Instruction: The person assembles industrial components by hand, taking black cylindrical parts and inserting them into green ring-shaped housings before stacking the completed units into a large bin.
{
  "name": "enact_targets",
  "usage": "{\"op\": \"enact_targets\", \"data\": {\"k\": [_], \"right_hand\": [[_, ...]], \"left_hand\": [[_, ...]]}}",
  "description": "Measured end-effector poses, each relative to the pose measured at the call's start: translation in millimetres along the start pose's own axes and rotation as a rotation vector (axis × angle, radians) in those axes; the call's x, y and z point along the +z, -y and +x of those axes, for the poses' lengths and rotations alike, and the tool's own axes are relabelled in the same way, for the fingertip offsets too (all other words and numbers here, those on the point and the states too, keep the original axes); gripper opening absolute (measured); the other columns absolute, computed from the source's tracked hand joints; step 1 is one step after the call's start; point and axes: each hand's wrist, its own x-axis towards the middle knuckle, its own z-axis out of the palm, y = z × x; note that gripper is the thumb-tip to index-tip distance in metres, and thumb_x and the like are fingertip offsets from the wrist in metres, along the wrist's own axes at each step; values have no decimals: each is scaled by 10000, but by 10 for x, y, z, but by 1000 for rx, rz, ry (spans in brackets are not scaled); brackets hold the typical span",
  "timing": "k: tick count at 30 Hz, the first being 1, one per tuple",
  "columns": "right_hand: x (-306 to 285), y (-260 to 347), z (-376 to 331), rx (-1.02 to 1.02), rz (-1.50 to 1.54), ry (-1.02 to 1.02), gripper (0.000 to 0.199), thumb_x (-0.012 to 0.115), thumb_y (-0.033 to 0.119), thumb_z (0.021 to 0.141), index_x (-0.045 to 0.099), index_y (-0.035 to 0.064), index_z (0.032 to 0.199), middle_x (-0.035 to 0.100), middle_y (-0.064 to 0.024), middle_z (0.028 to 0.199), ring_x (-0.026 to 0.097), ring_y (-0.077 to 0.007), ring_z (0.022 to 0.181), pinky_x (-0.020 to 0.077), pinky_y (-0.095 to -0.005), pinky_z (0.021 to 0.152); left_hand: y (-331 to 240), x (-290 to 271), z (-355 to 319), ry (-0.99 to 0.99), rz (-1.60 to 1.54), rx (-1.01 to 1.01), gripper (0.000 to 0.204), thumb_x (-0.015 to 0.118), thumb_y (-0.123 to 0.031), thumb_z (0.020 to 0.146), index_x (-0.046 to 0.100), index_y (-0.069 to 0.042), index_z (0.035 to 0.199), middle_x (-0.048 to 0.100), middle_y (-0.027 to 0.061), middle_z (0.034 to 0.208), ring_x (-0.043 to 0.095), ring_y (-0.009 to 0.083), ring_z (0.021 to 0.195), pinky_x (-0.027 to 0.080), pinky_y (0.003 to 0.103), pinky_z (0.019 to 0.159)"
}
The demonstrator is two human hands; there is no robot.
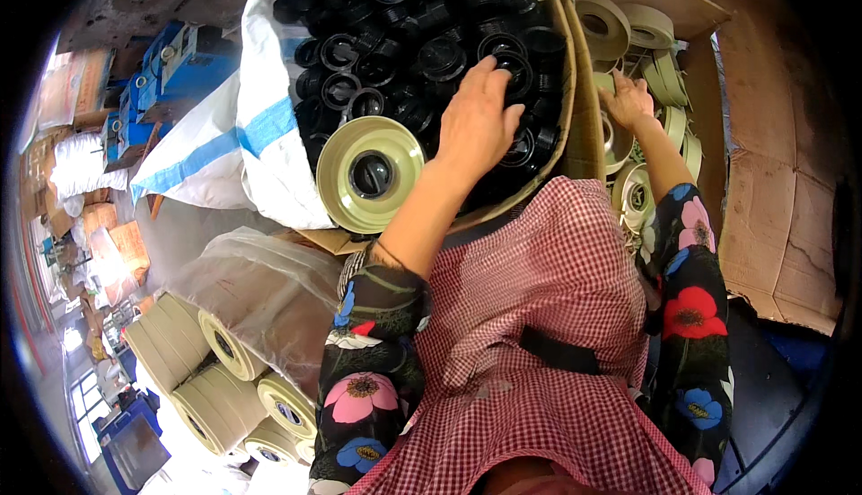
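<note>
My left hand (479, 125) is over a heap of black round plastic parts (440, 59), fingers stretched and thumb apart. It appears to hold nothing; whether the fingertips touch a part I cannot tell. Beside that wrist, a pale green ring-shaped piece (334, 164) rests on the near left of the heap, with a black round part (371, 174) set in its centre. On the right, my right hand (630, 100) reaches into a cardboard box among pale green rings (666, 77), its fingers spread. Contact with a ring there is unclear.
A white woven sack with a blue stripe (265, 127) lines the left of the heap. A cardboard wall (588, 91) divides heap and rings. Stacked pale green pieces (211, 405) stand lower left under clear plastic sheeting (260, 284). Blue machines (180, 64) stand far left.
</note>
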Motion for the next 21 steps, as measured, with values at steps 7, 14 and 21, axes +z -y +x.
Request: {"op": "enact_targets", "data": {"k": [7, 14, 21], "right_hand": [[-24, -533, -93, 16, 135, 230, 738, 594, 648, 667, 634, -16, 985, 619, -215, 1014, 583, -337, 961, 448, -409, 850], [-433, -475, -896, 167, 571, 3, 475, 702, 421, 688, 617, -13, 861, 628, -107, 795, 600, -181, 730, 486, -339, 671], [-1334, 332, -2297, -358, 1507, -194, 485, 680, 281, 751, 515, 9, 1117, 362, -90, 1322, 447, -193, 1140, 380, -332, 949]], "left_hand": [[198, 266, -40, 68, -92, -163, 210, 685, -190, 754, 590, -27, 847, 583, 149, 949, 570, 358, 820, 464, 404, 723], [93, 105, -13, 72, -269, -376, 161, 681, -152, 745, 610, -35, 830, 571, 175, 1066, 597, 302, 894, 475, 351, 733], [-642, -409, -257, 156, -1017, -279, 159, 648, -33, 733, 549, -16, 857, 449, 160, 1260, 518, 146, 1036, 458, 292, 817]]}}
